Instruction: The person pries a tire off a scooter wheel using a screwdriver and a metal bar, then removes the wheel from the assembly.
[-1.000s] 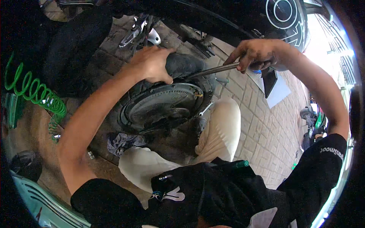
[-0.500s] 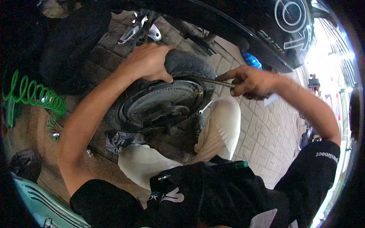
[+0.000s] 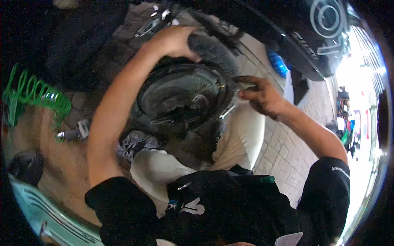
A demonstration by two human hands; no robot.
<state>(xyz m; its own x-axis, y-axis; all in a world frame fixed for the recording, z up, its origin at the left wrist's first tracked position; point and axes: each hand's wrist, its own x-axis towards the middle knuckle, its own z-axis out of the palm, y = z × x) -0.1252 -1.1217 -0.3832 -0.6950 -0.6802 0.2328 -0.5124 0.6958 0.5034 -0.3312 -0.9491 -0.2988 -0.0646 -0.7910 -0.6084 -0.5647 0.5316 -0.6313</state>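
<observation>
On the paved floor, beyond the person's knees, the wheel appears tilted; the left hand wraps its fingers over the upper tyre, while the right hand hangs by its right edge, fingers parted, though blur hides whether they hold anything. If the left grip slackened, the wheel could tip and knock the spanner near the right knee.

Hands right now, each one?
Left hand: clasping the tyre.
Right hand: partly curled near the tyre's right side; too blurred to tell if holding anything.
</observation>
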